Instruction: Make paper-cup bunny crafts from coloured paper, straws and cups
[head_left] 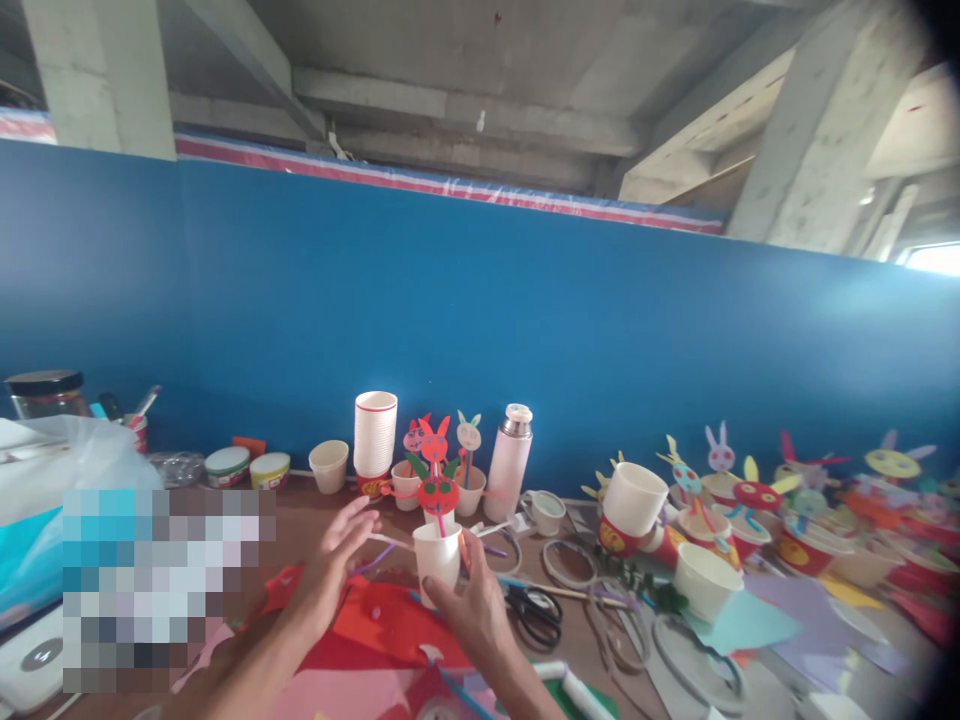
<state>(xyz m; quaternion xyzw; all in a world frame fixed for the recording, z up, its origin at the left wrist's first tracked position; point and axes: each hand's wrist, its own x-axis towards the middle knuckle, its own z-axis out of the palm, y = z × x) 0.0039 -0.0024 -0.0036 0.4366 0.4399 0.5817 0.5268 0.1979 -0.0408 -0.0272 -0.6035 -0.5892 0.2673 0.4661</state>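
My right hand (466, 590) is closed around a white paper cup (435, 560) near the middle of the table. A red paper figure (437, 496) with round green eyes and green ears stands up out of that cup on a stick. To the left of the cup is my left hand (349, 540), raised with its fingers apart and nothing in it. Red paper sheets (390, 620) lie beneath both hands.
Behind stand stacked cups (375, 440) and a pink thermos (510, 460). Black scissors (534, 615), wire coils (568, 563) and an open cup (706, 580) lie to the right, before several cups with paper animals. A plastic bag (82, 470) sits left.
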